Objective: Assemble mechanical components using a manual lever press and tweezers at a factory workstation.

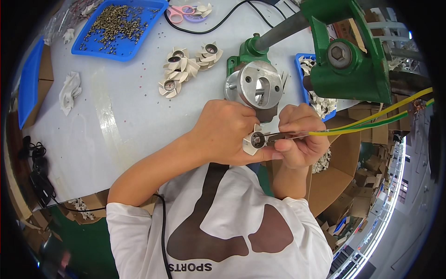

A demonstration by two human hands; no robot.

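My left hand (227,132) grips a white plastic fan impeller (251,147), its bladed side turned up and its dark hub showing. In my right hand (304,135) is a slim tweezer-like metal tool (291,135), pinched between thumb and fingers. The tool's dark tip reaches the hub of the impeller. Two long yellow-and-green strips (357,125), which look like its handles, stretch from the right hand to the right. Just beyond both hands stands a green press with a round silver metal fixture (260,86).
Several white impellers (179,67) lie grouped on the table (134,116). At far left, a blue tray (123,56) holds small brass-coloured parts. Pink scissors (180,14) and a black cable (204,31) lie behind. The green press head (350,69) overhangs the right, near another blue tray (331,115) of impellers.
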